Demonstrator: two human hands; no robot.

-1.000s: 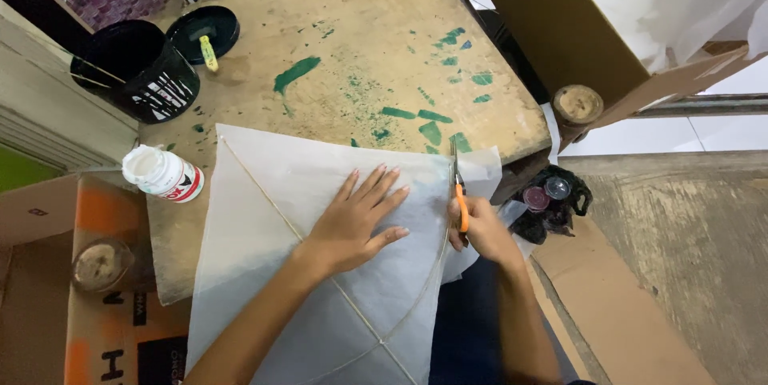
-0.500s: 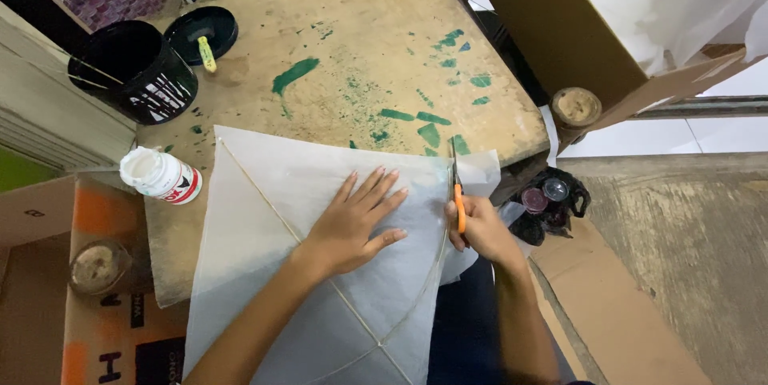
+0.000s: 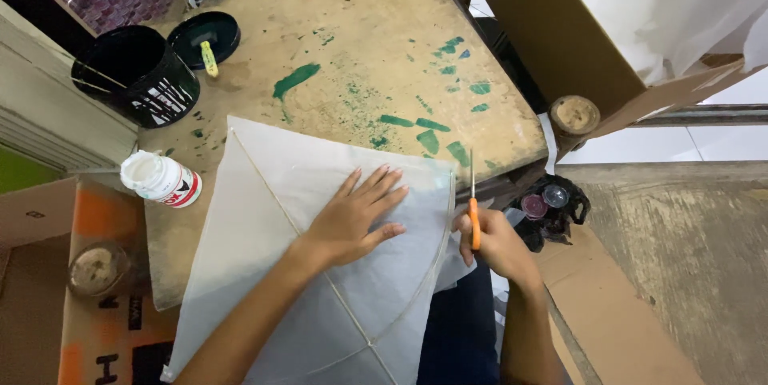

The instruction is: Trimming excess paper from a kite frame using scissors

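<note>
A white paper kite [image 3: 264,257] with thin stick spars lies on a worn, paint-stained wooden table [image 3: 360,49]. My left hand [image 3: 356,217] rests flat on the kite, fingers spread, near its upper right corner. My right hand [image 3: 496,245] grips orange-handled scissors [image 3: 474,201], blades pointing away from me along the kite's right edge at the table's edge. The scissor blades look closed or nearly so.
A black can [image 3: 136,77] with sticks and its black lid [image 3: 204,37] sit at the table's far left. A white glue bottle [image 3: 160,179] lies beside the kite. Cardboard boxes [image 3: 560,41] stand to the right and lower left. A black bag with small jars [image 3: 552,205] sits on the floor.
The strip of paper sticking out past the kite's upper right corner is gone. The scissors have moved slightly toward me along the edge. My left hand has stayed flat.
</note>
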